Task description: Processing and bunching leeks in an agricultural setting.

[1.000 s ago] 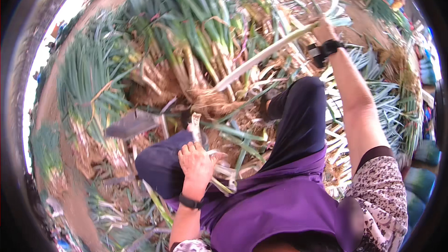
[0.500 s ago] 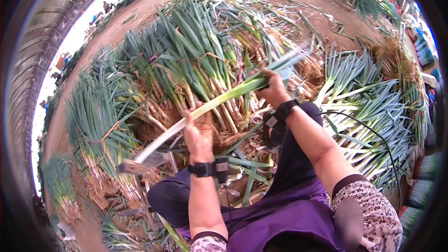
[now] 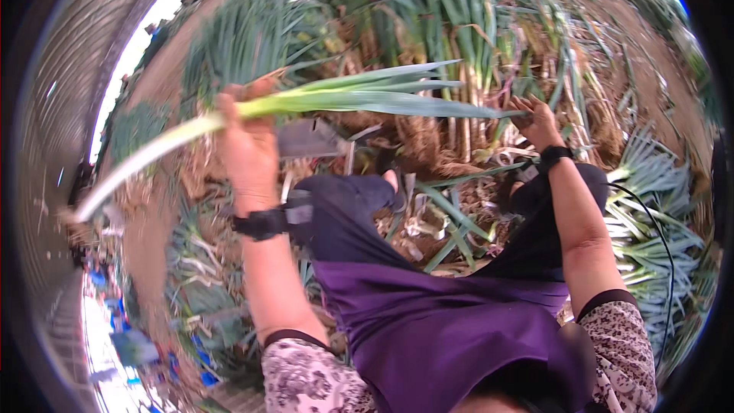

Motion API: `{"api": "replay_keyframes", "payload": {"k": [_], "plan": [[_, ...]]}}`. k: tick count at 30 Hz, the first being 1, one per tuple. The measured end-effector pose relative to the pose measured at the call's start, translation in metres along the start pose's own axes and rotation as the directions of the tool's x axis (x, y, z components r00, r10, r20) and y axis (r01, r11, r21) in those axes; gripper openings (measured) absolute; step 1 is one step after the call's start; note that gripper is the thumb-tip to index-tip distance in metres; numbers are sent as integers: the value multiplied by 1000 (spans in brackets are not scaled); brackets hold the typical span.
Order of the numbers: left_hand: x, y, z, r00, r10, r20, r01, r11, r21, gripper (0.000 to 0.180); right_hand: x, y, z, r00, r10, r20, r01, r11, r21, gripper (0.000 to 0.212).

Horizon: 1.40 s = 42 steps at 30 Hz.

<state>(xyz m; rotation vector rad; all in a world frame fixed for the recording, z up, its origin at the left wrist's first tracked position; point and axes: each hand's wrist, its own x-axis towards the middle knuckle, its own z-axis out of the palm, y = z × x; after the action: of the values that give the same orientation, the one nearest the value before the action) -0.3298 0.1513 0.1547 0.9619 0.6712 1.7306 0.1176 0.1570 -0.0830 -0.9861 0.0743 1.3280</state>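
A long green onion (image 3: pixel 329 99) stretches across in front of me, raised above the ground. Its white stalk and root end bend away to the far left, blurred by motion. My left hand (image 3: pixel 251 145) is wrapped round it where the white turns to green. At the other end, my right hand (image 3: pixel 540 124) pinches a long leaf tip between its fingers. The other leaves fan out loose between my hands.
Bundled green onions (image 3: pixel 466 8) stand upright on the dirt ahead. More onions (image 3: pixel 650 248) lie in a pile at right, near a black cable (image 3: pixel 657 222). A grey metal plate (image 3: pixel 312 139) sits beyond my knees, and leaf scraps (image 3: pixel 451 218) litter the ground between my legs.
The view has shifted, and the green onion now lies more level and further left. My left hand has gone up and left; my right hand has slid from the leaf base to a leaf tip.
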Motion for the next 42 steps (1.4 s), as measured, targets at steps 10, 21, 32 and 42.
{"api": "replay_keyframes", "payload": {"k": [10,21,32,42], "plan": [[-15,248,4,881,380,283,-289,-42,956,31,-13,73,-7,971,157,178,111,362,-926,29],[-155,56,-374,953,-9,-304,264,-471,842,30,90,122,-70,987,99,126,144,-213,-966,11],[-133,36,-307,840,-7,-542,454,-537,711,42,165,210,-52,866,-489,-106,-55,117,-992,27],[-27,-47,-81,973,-10,-230,218,-288,933,31,165,217,-25,929,-346,-130,-76,163,-984,65]]}}
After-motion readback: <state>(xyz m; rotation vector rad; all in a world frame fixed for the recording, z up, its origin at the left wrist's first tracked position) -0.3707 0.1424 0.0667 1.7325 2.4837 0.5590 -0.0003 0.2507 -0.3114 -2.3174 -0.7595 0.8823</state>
